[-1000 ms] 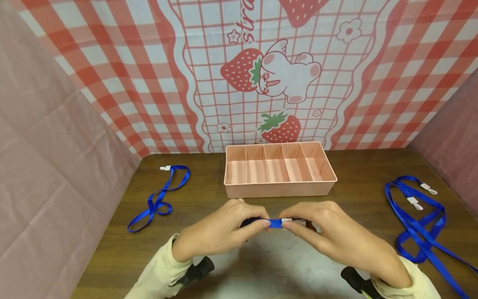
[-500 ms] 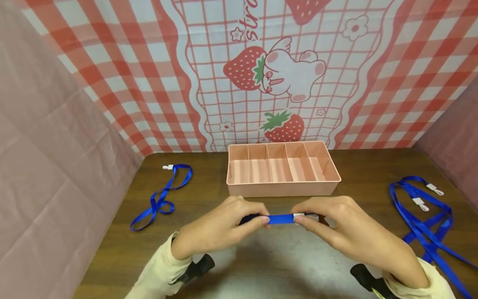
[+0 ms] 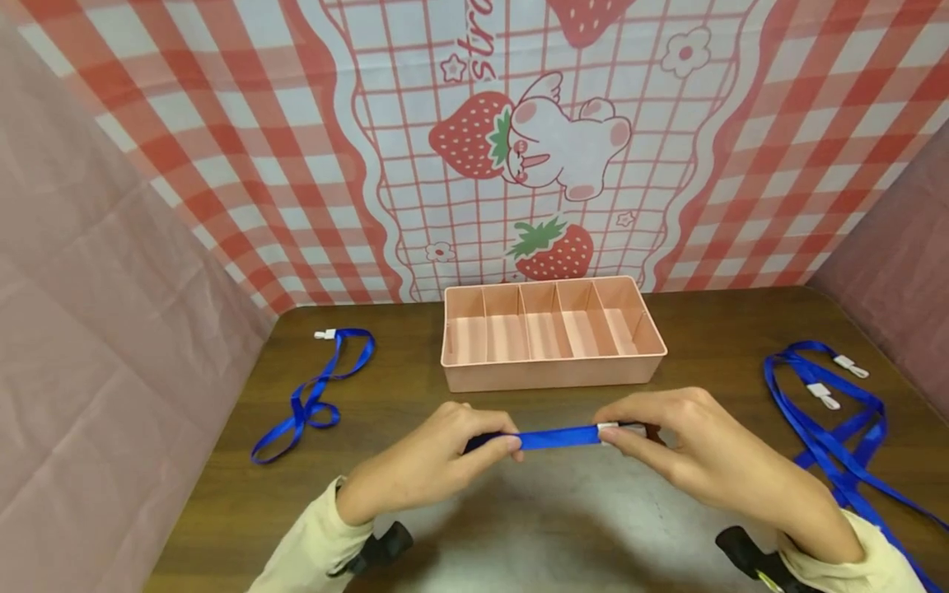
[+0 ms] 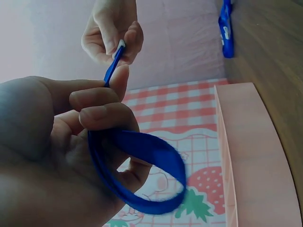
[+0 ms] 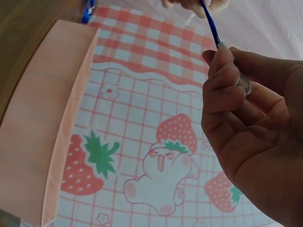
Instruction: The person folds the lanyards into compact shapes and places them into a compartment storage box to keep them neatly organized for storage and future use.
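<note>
A blue lanyard is stretched between the two hands, above the table in front of the box. My left hand pinches the strap between thumb and forefinger. In the left wrist view, a folded loop of the lanyard hangs out from under its curled fingers. My right hand pinches the white clip end between thumb and fingers; its fingers partly hide the clip. The pale pink box, split into several compartments, stands just beyond both hands.
Another blue lanyard with a white clip lies on the left of the wooden table. More blue lanyards with two white clips lie overlapping at the right. A checked strawberry-print cloth hangs behind the box.
The hands have moved apart, the right hand going right with the clip, so a longer stretch of blue strap shows between them. The camera view has shifted slightly.
</note>
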### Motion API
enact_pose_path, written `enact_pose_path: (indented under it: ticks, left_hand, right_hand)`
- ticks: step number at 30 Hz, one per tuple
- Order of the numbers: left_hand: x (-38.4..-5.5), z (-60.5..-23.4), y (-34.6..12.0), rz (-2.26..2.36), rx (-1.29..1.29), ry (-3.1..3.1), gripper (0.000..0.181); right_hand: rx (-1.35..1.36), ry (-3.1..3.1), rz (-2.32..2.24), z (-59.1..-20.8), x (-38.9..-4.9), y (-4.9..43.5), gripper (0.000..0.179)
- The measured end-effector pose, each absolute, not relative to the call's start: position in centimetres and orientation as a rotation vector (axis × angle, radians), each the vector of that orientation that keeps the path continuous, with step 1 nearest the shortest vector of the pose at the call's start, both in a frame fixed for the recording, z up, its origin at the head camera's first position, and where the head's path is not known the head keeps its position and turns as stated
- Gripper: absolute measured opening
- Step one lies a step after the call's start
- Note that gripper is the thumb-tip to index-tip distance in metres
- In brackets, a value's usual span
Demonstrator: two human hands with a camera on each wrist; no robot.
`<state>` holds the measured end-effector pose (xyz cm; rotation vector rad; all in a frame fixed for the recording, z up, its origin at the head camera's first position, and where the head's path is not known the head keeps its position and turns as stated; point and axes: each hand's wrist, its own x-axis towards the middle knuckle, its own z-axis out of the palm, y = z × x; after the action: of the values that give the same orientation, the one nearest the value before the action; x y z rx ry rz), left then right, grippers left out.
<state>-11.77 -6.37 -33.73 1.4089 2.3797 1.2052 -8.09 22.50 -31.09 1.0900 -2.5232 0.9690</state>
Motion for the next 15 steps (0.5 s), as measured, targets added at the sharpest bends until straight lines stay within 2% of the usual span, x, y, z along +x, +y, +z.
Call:
enact_pose_path:
  ticks: [15]
  left_hand:
    - [-11.4,-34.6,-8.1,1.177,1.311,2.396,0.023]
  right_hand:
    - [1.02,-2.558,1.028,-32.9,-7.3,24.3,0.03]
